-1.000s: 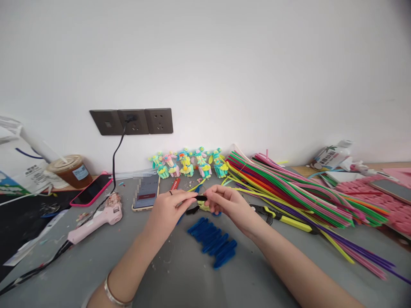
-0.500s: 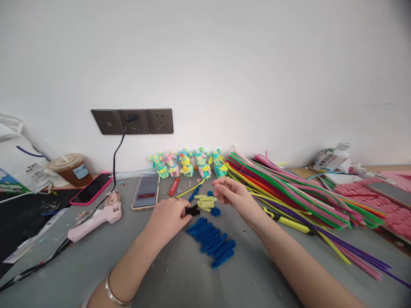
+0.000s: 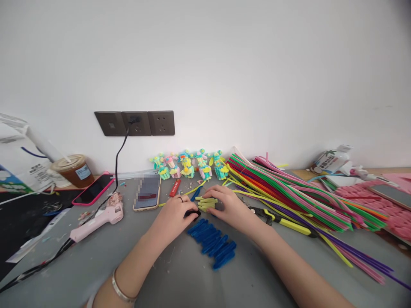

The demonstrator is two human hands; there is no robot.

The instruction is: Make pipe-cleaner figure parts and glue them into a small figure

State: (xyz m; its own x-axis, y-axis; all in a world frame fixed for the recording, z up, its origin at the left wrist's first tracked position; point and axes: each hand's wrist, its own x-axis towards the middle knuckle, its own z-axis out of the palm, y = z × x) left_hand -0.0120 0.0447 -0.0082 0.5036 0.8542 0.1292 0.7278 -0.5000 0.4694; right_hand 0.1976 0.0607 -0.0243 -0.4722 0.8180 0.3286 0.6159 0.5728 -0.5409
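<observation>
My left hand (image 3: 173,217) rests on the table with its fingers curled round short black pipe cleaner pieces (image 3: 194,213), mostly hidden. Facing it, my right hand (image 3: 230,209) has its thumb and fingers closed about a small stack of pale yellow pipe cleaner pieces (image 3: 205,203). Just in front lies a slanting row of short blue pipe cleaner pieces (image 3: 212,244), touched by neither hand. Behind the yellow stack a longer blue piece (image 3: 196,194) shows between the hands.
Several small pipe cleaner figures (image 3: 188,164) stand along the wall. Long coloured pipe cleaners (image 3: 289,188) and yellow-handled pliers (image 3: 293,224) lie right. Leftward are a phone (image 3: 149,196), a pink glue gun (image 3: 96,222), a pink-cased phone (image 3: 93,190) and a drink cup (image 3: 75,171).
My right hand has come down and left from above, closing on the yellow pieces. My left hand stays by the black pieces, almost unmoved. The view has shifted slightly.
</observation>
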